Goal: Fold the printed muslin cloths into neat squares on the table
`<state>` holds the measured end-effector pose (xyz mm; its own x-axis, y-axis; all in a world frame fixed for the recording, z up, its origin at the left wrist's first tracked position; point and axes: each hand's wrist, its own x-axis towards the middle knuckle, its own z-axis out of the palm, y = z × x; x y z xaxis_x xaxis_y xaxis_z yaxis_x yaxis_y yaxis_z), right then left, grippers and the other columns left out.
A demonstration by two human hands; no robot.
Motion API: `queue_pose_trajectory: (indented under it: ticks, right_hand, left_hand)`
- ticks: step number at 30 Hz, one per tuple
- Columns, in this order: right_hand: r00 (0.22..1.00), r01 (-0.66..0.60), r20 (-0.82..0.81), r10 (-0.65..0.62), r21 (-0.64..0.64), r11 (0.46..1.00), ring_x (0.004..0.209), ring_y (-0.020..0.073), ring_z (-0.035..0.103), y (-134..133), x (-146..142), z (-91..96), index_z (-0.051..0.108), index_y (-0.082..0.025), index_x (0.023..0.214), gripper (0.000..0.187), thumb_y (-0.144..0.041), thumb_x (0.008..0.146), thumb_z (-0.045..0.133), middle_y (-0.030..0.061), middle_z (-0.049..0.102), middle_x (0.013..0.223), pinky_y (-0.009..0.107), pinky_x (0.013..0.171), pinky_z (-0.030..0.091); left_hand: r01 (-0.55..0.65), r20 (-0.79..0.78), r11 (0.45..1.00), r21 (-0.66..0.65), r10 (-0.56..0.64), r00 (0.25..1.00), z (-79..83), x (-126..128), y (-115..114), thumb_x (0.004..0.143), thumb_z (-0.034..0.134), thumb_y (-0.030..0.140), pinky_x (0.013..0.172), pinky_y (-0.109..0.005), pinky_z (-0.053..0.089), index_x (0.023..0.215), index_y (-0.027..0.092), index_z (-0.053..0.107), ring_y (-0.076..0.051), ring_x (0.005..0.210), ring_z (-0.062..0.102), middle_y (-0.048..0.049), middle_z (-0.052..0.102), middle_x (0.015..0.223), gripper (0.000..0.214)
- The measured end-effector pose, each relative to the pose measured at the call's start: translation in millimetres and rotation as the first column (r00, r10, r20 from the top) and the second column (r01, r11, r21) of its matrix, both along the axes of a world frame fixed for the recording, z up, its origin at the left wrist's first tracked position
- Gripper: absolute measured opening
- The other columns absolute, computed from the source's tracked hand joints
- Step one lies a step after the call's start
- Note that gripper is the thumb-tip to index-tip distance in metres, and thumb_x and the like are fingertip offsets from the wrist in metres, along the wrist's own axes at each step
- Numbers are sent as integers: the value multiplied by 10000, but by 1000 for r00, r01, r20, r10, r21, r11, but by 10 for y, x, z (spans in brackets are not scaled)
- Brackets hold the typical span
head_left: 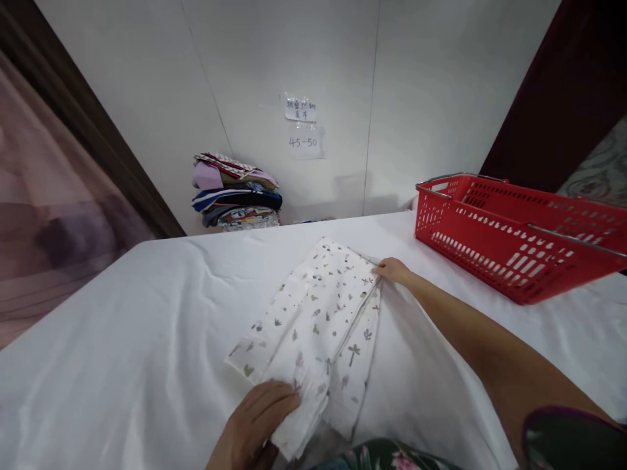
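A white cotton garment with small prints [318, 313] lies folded mid-frame on the white sheet [147, 326]. The left hand [259, 418] presses its lower end, fingers flat and together; the right hand [394, 269] curls fingers on its upper right corner.

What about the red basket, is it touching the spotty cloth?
Apart. The head view shows white sheet between the red basket and the spotty cloth.

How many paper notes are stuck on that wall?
2. The upper note is on the wall, up right of the clothes pile; the lower note, marked 45-50, is just beneath it. None seems hidden.
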<state>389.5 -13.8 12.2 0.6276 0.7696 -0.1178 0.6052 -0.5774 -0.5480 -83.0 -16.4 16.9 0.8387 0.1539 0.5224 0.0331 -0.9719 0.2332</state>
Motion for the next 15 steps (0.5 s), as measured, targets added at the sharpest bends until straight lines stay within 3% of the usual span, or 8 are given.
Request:
queue_pose_trajectory:
  ticks: [4, 8, 12, 15]
  right_hand:
    - [998, 2, 55, 1, -67, 998, 748, 176, 592, 143, 157, 49, 686, -160, 699, 163, -299, 622, 722, 38, 665, 731, 216, 599, 387]
    - [993, 57, 108, -52, -45, 997, 759, 176, 598, 211, 412, 107, 692, -146, 818, 169, -255, 694, 657, 49, 674, 775, 214, 601, 394]
    - [991, 77, 113, -75, -11, 997, 762, 164, 604, 231, 533, 56, 689, -156, 819, 146, -238, 707, 641, 34, 676, 779, 203, 608, 400]
    - [993, 66, 98, -67, 15, 998, 789, 159, 604, 235, 529, -6, 682, -161, 808, 132, -239, 706, 656, 22, 674, 797, 197, 622, 407]
  left_hand:
    - [8, 34, 999, -41, -7, 999, 121, 95, -30, 907, 400, 319, 887, -303, 492, 1236, 234, 496, -185, 1033, 575, -69, 638, 1092, 354]
    - [116, -24, 990, -82, -118, 993, 232, 418, -118, 900, 415, 273, 831, -304, 500, 1204, 197, 486, -185, 983, 571, -88, 626, 1068, 321]
    - [197, -203, 978, -73, -208, 957, 150, 763, -241, 857, 432, 157, 748, -295, 484, 1017, 193, 553, -160, 822, 569, -47, 630, 896, 203]
    - [208, -247, 977, -38, -211, 946, 26, 846, -280, 852, 470, 157, 732, -285, 461, 929, 188, 555, -150, 793, 546, -31, 599, 841, 119]
